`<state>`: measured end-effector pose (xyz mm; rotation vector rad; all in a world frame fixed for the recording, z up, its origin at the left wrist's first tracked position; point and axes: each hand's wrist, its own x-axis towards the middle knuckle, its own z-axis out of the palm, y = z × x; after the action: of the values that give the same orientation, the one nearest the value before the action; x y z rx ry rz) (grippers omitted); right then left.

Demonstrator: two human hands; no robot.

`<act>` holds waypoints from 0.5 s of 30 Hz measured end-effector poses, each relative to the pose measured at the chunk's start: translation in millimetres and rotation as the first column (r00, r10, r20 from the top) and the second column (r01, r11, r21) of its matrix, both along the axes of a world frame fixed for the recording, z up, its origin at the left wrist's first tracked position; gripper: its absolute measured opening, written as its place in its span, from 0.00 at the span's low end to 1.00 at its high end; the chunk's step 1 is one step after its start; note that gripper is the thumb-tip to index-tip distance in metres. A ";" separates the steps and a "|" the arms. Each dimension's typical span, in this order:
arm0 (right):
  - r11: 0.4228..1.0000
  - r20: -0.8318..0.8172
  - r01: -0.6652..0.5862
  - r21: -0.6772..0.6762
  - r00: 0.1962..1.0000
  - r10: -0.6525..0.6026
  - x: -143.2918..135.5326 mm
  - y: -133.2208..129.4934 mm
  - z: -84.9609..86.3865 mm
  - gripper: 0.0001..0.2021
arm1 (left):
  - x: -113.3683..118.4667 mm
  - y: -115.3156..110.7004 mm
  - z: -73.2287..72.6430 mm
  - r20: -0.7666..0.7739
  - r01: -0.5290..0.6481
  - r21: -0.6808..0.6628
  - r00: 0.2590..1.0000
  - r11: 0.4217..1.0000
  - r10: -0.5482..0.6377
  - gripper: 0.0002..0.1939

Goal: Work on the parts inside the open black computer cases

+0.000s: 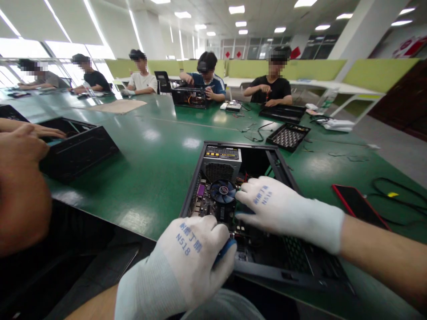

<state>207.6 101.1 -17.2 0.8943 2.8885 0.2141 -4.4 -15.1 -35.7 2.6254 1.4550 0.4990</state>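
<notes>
An open black computer case lies flat on the table in front of me. Inside it I see a power supply, a motherboard with a purple port, and a round CPU fan. My left hand, in a white glove, is over the case's near left edge with its fingers curled in. Blue shows between thumb and fingers; whatever they hold, if anything, is hidden. My right hand, also gloved, reaches over the motherboard beside the fan, thumb and fingers apart, fingertips partly hidden among the parts.
Right of the case lie a red-edged black phone and black cables. A perforated black panel lies beyond it. At left, a neighbour's arms work at another black case. Several people sit across the green table.
</notes>
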 end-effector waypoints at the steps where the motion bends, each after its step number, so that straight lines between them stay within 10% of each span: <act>1: 1.000 0.084 0.003 -0.005 0.996 -0.003 -8.3 8.7 -4.2 0.19 | -0.1 0.0 -0.1 0.007 0.004 0.011 1.000 1.000 -0.004 0.10; 15: 0.987 0.305 -0.131 -0.096 0.940 0.154 -40.8 30.6 -16.8 0.11 | -0.1 -0.7 -2.6 0.020 -0.020 0.027 1.000 0.999 0.020 0.11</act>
<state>166.8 131.7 -34.0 0.5783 2.6461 0.2347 -4.5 -15.8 -38.2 2.6209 1.4804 0.5486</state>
